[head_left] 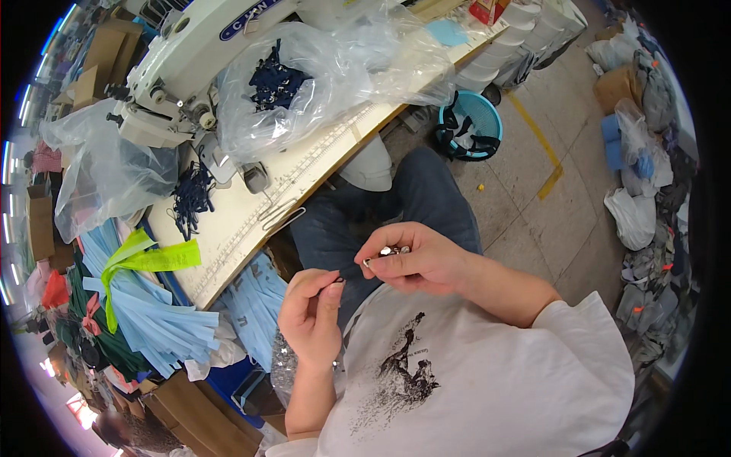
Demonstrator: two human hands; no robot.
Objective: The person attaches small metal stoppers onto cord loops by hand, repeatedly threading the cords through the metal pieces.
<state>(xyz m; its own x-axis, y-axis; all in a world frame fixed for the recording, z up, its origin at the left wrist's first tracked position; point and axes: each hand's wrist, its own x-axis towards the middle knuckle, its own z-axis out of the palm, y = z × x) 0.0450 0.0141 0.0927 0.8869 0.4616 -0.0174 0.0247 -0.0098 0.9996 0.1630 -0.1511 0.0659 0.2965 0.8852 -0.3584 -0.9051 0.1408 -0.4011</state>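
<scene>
Both hands are raised over my lap, just off the front edge of the sewing table [251, 221]. Between thumb and forefinger, my left hand [311, 316] pinches a tiny dark piece [340, 280], too small to name. My right hand [419, 259] is curled around several small shiny metal pieces [392, 250], one of them poking out at the fingertips. The two hands are close but apart. Beside my left wrist, a clear bag with silvery bits [282, 369] is partly hidden by the forearm.
A white sewing machine [171, 91] stands on the table. Near it lie a pile of navy cords [192, 199] and a clear plastic bag [335, 72] holding more navy pieces [278, 82]. Light blue fabric strips [148, 293] hang at left. A blue basket [480, 114] is on the floor.
</scene>
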